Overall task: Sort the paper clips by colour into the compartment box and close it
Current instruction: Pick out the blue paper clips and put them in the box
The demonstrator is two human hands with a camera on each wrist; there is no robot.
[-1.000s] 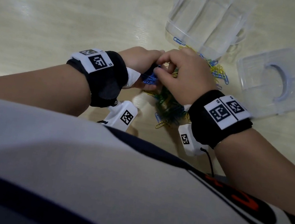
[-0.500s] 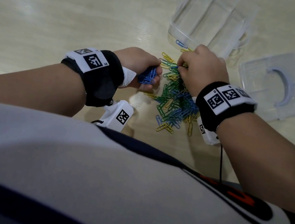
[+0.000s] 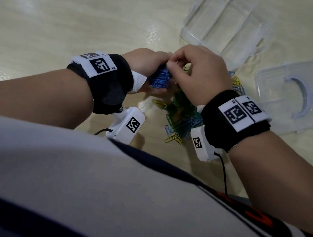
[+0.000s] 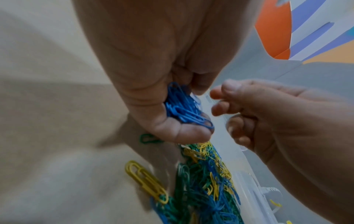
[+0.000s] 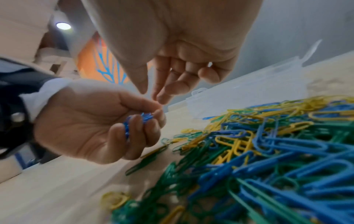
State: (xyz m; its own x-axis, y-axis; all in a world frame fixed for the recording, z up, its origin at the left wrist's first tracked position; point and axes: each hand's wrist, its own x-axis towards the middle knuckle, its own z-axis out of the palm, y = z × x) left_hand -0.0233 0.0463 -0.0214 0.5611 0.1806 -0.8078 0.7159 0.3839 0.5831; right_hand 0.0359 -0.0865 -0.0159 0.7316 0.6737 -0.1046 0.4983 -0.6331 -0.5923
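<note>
From the head view, your left hand (image 3: 149, 69) cups a bunch of blue clips (image 3: 161, 78); your right hand (image 3: 198, 73) sits just beside it, above the mixed pile (image 3: 181, 114) on the surface (image 3: 66, 10). The compartment box (image 3: 224, 20) lies beyond, nearer your right.

Left wrist view: the blue bundle, slim glossy loops, lies along your curled fingers (image 4: 184, 133).

Right wrist view: your right fingertips (image 5: 162, 97) are nearly closed; I cannot tell whether they hold a clip.

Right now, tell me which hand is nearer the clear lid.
Right. The right hand is between the lid and the left hand, which grips blue clips farther away.
</note>
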